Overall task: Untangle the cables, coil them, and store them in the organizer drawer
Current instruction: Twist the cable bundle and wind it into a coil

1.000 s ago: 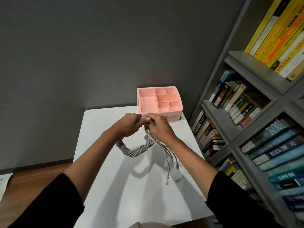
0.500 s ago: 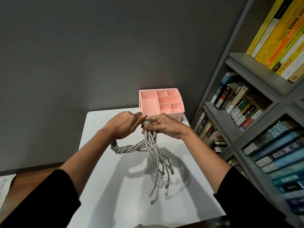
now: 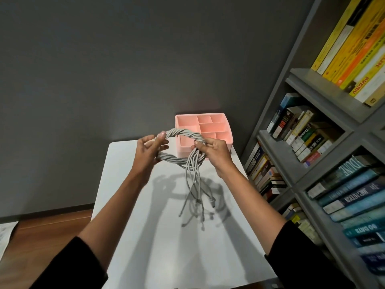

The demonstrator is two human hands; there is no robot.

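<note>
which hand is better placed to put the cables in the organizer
Probably right: the right hand grips the cables just in front of the organizer; the left hand holds the loop's far side.

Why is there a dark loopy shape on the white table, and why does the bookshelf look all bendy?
Head view: light from above casts the shadow of the twisted cables onto the table; same view, the wide-angle lens tilts and curves the bookshelf; the left hand looks a bit blurred.
</note>
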